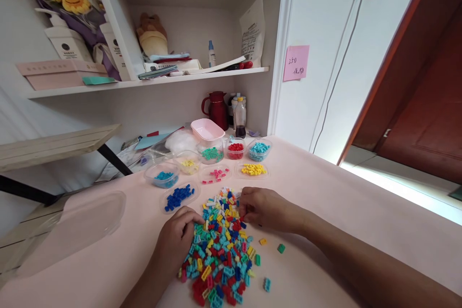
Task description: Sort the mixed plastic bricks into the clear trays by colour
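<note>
— Bricks (221,245), a mixed-colour heap, lie on the pink tabletop (325,192) between both hands.
— How are the hands?
— Left hand (177,237) rests curled on the heap's left edge; whether it grips a piece, I cannot tell. Right hand (260,208) pinches at the heap's top right, fingertips hidden.
— Beyond?
— Sorted colours in clear dishes: blue dish (179,197), yellow dish (253,169).

Heap of small mixed-colour bricks (222,245) on pink table, spread loose, few strays at right
</note>
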Demonstrator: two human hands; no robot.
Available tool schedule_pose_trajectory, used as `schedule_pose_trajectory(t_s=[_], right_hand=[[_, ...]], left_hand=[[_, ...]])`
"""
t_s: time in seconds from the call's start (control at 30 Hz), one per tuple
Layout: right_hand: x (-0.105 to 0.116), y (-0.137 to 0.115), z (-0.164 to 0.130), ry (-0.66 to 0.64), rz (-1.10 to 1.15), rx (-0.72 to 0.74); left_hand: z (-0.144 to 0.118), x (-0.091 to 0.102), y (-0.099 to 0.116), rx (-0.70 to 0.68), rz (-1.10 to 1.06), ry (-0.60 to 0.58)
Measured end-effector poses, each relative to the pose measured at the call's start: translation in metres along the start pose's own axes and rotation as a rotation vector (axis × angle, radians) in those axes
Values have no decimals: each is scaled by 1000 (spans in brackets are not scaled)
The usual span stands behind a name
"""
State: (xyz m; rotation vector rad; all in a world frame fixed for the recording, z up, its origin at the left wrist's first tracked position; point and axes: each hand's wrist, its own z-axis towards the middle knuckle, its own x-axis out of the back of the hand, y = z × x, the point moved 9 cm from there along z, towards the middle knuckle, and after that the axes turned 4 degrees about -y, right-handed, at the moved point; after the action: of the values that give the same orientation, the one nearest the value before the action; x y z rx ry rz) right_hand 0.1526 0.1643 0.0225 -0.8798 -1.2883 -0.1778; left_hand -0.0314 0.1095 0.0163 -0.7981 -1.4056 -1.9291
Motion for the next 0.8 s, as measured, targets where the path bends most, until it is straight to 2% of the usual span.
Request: schedule_pose_trajectory(t_s=[0.17,0.3,0.4,0.53,0.63,0.8], right_hand=[[6,4,0,27,70,-6],[19,9,-3,118,216,0],[22,21,0,169,385,-41],[24,50,13,213,575,-150],[48,73,29,316,615,-223],[108,102,66,539,558,-288]], left_hand=[[-1,-2,0,3,-10,-7],[-2,-2,-2,4,-31,-13],[-1,-3,-3,8,-52,-15],[0,-3,-3,20,-74,-18],[0,-3,-2,16,-91,-7],[-1,-1,-1,10,-122,19]])
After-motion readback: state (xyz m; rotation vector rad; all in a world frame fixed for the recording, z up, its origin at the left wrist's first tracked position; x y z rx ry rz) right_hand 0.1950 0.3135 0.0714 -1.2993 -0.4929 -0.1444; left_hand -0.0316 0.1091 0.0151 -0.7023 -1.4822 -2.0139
